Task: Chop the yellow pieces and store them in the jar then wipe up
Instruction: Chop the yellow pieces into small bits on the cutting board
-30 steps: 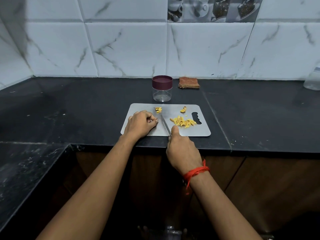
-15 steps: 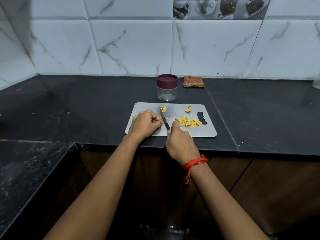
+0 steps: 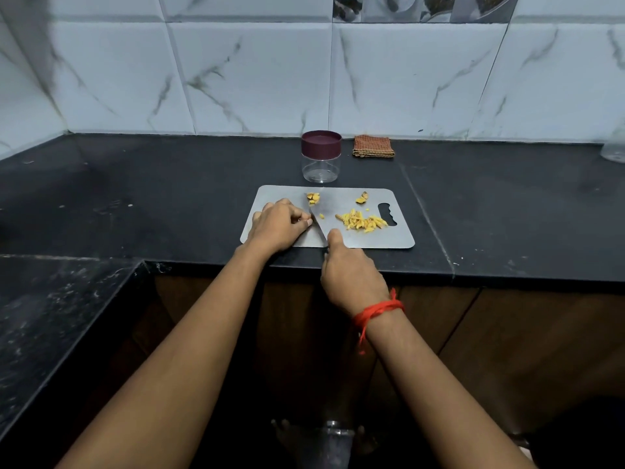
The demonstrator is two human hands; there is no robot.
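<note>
A grey cutting board point(image 3: 399, 238) lies on the black counter. On it are a heap of chopped yellow pieces point(image 3: 363, 222) at the right, a small yellow clump point(image 3: 313, 198) near the far edge and another bit point(image 3: 362, 199). My right hand point(image 3: 348, 272) grips a knife point(image 3: 318, 226) whose blade runs across the board. My left hand point(image 3: 279, 225) has curled fingers at the blade's left side; what they pinch is hidden. A clear jar point(image 3: 320, 157) with a maroon lid stands behind the board.
A folded brown checked cloth point(image 3: 373, 146) lies by the tiled wall, right of the jar. A clear container point(image 3: 614, 152) sits at the far right edge. The counter turns a corner on the left, and wooden cabinet fronts are below.
The knife blade has shifted slightly left toward my left hand's fingertips. A small yellow bit now lies just right of the blade. The view has drifted a little.
</note>
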